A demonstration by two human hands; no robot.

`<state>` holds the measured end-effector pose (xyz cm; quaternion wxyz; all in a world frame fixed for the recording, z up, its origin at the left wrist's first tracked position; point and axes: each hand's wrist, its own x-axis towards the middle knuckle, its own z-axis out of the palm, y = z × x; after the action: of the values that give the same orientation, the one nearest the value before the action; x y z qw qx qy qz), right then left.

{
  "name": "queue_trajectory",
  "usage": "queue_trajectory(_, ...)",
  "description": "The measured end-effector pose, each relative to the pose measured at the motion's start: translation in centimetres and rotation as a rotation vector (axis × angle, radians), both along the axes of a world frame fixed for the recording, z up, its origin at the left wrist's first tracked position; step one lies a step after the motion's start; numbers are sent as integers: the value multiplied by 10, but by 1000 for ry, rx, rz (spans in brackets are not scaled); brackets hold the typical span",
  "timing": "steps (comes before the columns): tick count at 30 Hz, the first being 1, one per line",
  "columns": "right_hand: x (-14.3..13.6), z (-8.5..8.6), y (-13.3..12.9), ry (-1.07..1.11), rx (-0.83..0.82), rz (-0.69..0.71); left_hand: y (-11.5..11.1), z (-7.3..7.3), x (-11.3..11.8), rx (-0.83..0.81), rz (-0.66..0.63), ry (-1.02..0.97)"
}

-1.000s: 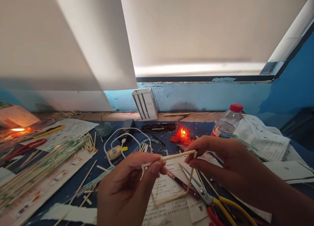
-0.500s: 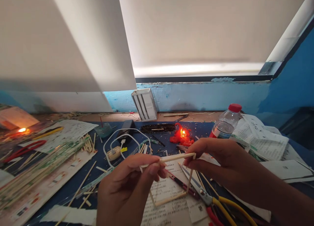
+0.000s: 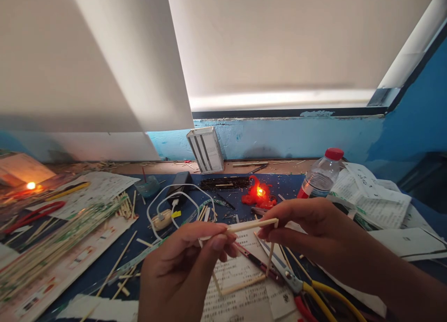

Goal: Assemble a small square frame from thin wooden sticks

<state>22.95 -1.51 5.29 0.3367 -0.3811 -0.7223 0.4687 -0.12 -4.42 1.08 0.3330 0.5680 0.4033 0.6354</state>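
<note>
A four-sided frame of thin pale sticks (image 3: 244, 285) hangs between my hands above a printed sheet (image 3: 226, 308). My left hand (image 3: 188, 261) pinches the left part of its top stick between thumb and fingers. At the upper right corner, the fingers of my right hand (image 3: 307, 229) are closed on the same frame. Under and beside the frame lie scissors (image 3: 296, 284) with yellow and red handles, and a dark red pen-like tool (image 3: 256, 261). Behind my hands, a small flame (image 3: 260, 191) burns in melted red wax (image 3: 251, 199).
Bundled sticks (image 3: 70, 238) cover the left side, near red-handled scissors (image 3: 35, 217) and another flame (image 3: 31, 186). A white cable (image 3: 150, 210), black box (image 3: 179, 182) and upright carton (image 3: 206, 149) stand behind. A red-capped bottle (image 3: 321, 173) and papers (image 3: 373, 196) are at the right.
Both hands and the stick frame keep nearly the same pose. My right hand has shifted very slightly downward.
</note>
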Motion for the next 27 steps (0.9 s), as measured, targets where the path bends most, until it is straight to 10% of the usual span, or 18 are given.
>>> queue_trajectory(27,3,-6,1,291,-237,172,-5,3,-3,-43,-52,43)
